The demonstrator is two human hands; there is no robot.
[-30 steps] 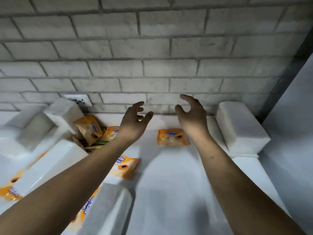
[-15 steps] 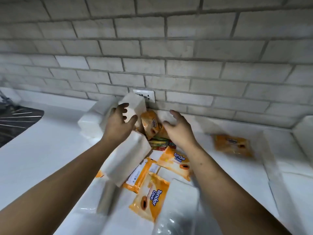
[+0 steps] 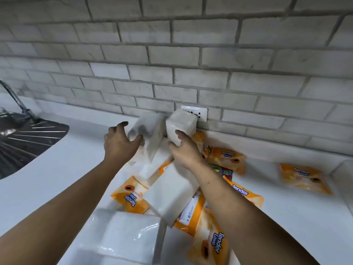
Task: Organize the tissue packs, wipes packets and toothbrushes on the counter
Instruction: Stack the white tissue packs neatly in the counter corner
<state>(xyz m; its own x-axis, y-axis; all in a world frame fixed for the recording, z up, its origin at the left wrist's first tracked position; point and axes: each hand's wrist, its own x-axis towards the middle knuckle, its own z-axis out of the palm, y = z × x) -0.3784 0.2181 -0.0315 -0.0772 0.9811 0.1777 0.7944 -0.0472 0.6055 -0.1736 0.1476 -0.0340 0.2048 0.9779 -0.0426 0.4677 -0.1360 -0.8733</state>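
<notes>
Upright tissue pack (image 3: 181, 123) at back edge of worktop (image 3: 57, 169), below wall socket (image 3: 198, 112); grasped by right hand (image 3: 186, 150), thumb on front face. Blurred tissue pack (image 3: 150, 129) just beside it, at spread left hand (image 3: 119, 142); grasp there impossible to tell. Orange wipes packets (image 3: 131, 196) heaped under both forearms. Lone wipes packet (image 3: 303, 178) well apart, toward right edge.

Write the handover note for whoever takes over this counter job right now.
Left hand: open, fingers spread against a blurred tissue pack.
Right hand: grips an upright tissue pack by the wall.
Pile: tissue packs, orange wipes packets and what looks like a toothbrush pack, jumbled on the counter.
Done: a lone wipes packet lies apart on the right.
Left: sort the whole pile.
</notes>
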